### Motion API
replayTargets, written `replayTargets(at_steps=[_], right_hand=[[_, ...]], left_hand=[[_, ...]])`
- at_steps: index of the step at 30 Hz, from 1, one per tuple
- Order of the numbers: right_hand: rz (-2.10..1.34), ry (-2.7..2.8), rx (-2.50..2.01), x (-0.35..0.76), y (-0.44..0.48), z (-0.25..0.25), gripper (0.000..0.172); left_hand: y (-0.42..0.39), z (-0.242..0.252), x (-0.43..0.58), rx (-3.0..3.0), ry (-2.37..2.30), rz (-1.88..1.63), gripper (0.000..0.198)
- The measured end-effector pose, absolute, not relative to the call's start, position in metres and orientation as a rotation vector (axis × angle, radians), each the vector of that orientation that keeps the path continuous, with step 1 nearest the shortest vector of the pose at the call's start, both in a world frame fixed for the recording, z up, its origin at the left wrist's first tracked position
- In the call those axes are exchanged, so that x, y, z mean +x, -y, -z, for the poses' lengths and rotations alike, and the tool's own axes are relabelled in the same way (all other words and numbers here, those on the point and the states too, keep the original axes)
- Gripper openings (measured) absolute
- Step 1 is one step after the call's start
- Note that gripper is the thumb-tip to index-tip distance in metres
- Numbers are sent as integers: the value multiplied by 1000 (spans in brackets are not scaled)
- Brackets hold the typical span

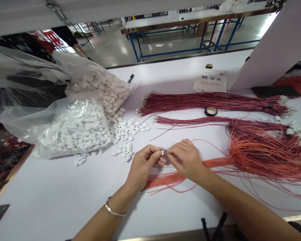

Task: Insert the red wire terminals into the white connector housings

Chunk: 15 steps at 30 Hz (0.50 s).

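Observation:
My left hand (pixel 143 164) pinches a small white plastic connector (pixel 162 152) between thumb and fingertips. My right hand (pixel 185 159) meets it from the right, fingers pinched on the end of a thin orange wire at the connector. Both hands hover just above the white table (pixel 65 194), over a bundle of orange wires (pixel 253 157) that runs off to the right. A scatter of loose white connectors (pixel 126 135) lies just beyond my left hand.
Two clear plastic bags of white connectors (pixel 75 129) lie at the left. Dark red wire bundles (pixel 210 100) stretch across the middle, with a black tape roll (pixel 210 111) between them. A white packet (pixel 210 81), a marker (pixel 130 78) and an upright white board (pixel 273 43) lie farther back.

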State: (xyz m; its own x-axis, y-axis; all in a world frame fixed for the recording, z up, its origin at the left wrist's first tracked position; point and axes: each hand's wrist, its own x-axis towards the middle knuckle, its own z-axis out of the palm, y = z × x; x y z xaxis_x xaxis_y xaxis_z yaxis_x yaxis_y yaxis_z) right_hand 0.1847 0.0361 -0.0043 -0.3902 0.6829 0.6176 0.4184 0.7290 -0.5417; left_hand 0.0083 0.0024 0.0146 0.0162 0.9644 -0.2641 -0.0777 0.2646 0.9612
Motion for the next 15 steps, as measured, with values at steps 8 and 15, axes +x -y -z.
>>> replayTargets(at_steps=[8, 15], right_hand=[[-489, 2001, -858, 182, -30, 7, 15], [-522, 2004, -828, 181, -29, 9, 16]], left_hand=[[0, -14, 8, 954, -1214, -1034, 19], [1, -15, 12, 908, -1211, -1035, 17]])
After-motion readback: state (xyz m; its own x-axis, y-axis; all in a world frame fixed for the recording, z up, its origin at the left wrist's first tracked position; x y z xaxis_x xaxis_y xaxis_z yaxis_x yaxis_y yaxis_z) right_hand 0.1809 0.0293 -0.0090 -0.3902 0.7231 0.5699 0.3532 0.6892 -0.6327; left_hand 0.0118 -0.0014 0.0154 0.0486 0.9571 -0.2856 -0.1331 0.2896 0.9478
